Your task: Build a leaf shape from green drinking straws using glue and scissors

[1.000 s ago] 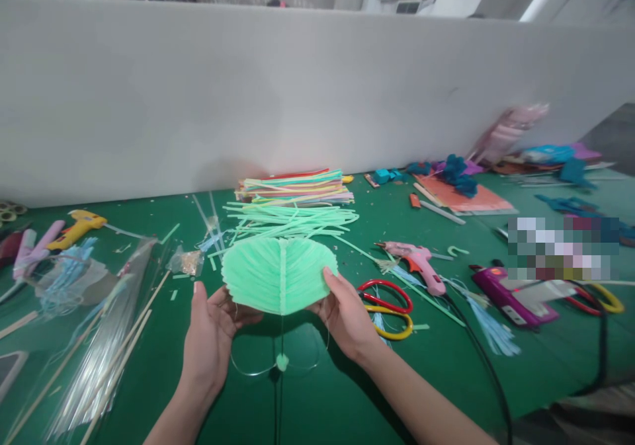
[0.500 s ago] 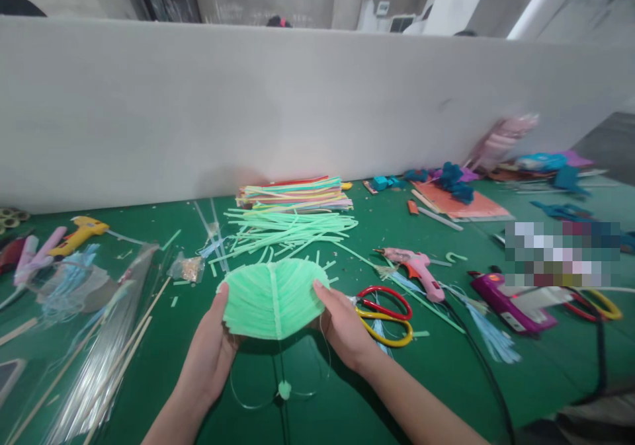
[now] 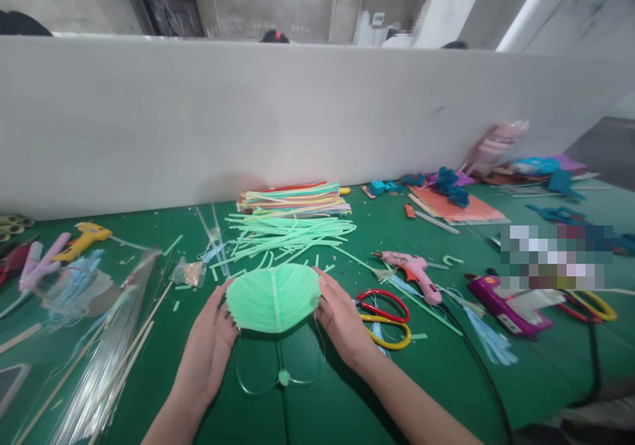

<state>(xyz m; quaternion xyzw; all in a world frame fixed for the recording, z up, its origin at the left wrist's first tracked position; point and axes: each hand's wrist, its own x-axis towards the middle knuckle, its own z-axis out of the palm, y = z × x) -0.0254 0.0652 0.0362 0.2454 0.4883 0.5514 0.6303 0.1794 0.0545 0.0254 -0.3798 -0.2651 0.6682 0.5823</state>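
Between both hands I hold a light green leaf-shaped piece [image 3: 273, 297] made of straws laid side by side, with a centre rib. My left hand [image 3: 211, 344] grips its left edge and my right hand [image 3: 341, 323] grips its right edge, a little above the green table [image 3: 322, 405]. A thin clear wire loop with a small green tip [image 3: 283, 378] hangs below the piece.
Loose green straws [image 3: 288, 230] and a stack of coloured straws [image 3: 295, 198] lie behind the piece. Red and yellow scissors [image 3: 384, 316], a pink glue gun [image 3: 414, 271] and a purple glue gun [image 3: 506, 299] sit to the right. A yellow glue gun [image 3: 82, 239] and clear wrapped sticks [image 3: 104, 352] lie at left. A grey partition [image 3: 297, 114] runs behind.
The green piece has tilted flatter and dropped lower toward the table, and my hands have closed in on its edges. The view has tipped slightly upward.
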